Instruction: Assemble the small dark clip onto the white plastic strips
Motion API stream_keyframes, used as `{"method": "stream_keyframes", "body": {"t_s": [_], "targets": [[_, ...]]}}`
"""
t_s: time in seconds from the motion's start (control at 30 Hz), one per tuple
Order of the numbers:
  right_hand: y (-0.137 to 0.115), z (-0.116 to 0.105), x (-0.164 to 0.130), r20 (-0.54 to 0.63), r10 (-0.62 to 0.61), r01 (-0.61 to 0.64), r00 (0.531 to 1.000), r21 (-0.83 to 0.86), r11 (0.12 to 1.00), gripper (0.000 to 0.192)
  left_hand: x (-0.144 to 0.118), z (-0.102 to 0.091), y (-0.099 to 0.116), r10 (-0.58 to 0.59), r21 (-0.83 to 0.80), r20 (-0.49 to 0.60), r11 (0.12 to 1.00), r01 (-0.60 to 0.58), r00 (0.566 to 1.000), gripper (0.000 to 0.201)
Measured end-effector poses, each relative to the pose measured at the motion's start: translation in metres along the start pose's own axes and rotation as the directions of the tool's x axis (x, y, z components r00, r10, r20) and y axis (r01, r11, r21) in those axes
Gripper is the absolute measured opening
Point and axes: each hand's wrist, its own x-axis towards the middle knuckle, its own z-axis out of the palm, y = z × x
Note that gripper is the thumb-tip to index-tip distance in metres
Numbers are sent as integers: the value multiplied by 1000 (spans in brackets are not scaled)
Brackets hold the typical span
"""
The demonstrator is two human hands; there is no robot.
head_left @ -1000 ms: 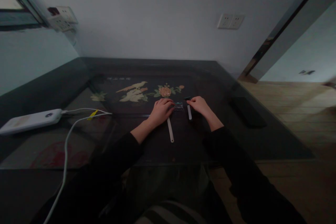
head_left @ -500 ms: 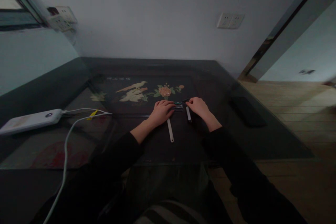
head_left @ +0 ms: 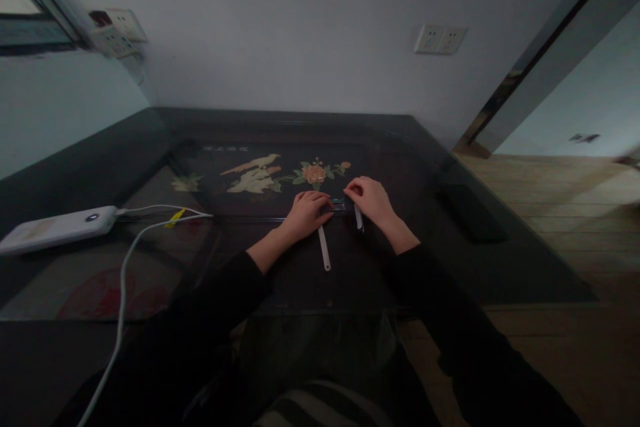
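My left hand (head_left: pixel 307 212) lies on the dark table, fingers curled and thumb closed over the left end of a small, shiny, see-through piece (head_left: pixel 339 205) with metallic edges. Its exact kind is too small to tell. My right hand (head_left: pixel 373 201) is at that piece's right end, thumb and forefinger pinched together; whatever they hold is hidden by the fingers. Below the left hand a thin pale strip (head_left: pixel 325 250) with a hole at its near end lies on the table. Under the right hand sits a short white-and-dark object (head_left: pixel 359 217), partly covered.
On the left of the table (head_left: pixel 300 290) lies a white power bank (head_left: pixel 60 229) with a white cable (head_left: pixel 124 280) running toward me. A flat black object (head_left: pixel 473 212), perhaps a phone, rests at the right. A wall (head_left: pixel 280 67) with sockets (head_left: pixel 440 39) rises behind.
My right hand has shifted slightly up and left, its fingertips closer to the see-through piece. The thin dark bit seen at its fingertips before is now hidden. My left hand stays put.
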Motion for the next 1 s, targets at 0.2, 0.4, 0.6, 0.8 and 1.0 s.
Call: {"method": "stream_keyframes", "body": {"t_s": [0.2, 0.4, 0.6, 0.8, 1.0], "targets": [[-3, 18, -3, 89, -134, 135, 987, -4, 991, 13, -1, -2, 2, 9, 25, 21, 1000, -10, 1000, 16], [-3, 18, -3, 142, -136, 145, 980, -51, 988, 17, -1, -4, 5, -2, 66, 40, 998, -1, 999, 19], [-2, 18, -3, 141, -135, 148, 981, -88, 985, 18, 0, -2, 4, -42, 49, 34, 998, 41, 999, 31], [0, 21, -3, 142, -143, 154, 979, -72, 985, 19, 1, -1, 2, -51, 46, 36, 998, 49, 998, 36], [1, 22, -2, 121, -146, 149, 982, -16, 989, 15, 2, -2, 3, -57, 49, 52, 997, 54, 997, 37]]}}
